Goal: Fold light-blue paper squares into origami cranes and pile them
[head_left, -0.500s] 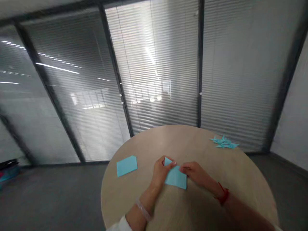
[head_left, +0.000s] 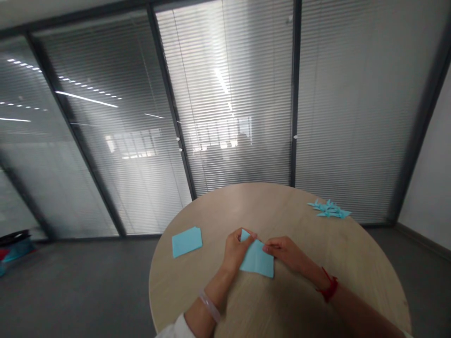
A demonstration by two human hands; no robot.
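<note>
A light blue sheet of paper with faint creases is between my hands, just above or on the round wooden table. My left hand pinches its upper left corner, thumb on the near face and fingers behind. At the upper right edge, my right hand grips the sheet between thumb and bent fingers. The paper's top edge dips between the two grips. Whether its lower edge touches the tabletop I cannot tell.
A stack of blue paper lies on the left of the table. Toward the far right edge sits a heap of small folded blue paper pieces. Behind the table stands a glass partition with blinds. A dark and blue object is on the floor at far left.
The view has shifted very slightly. My left fingers have moved a little on the paper's corner, and both hands keep their hold.
</note>
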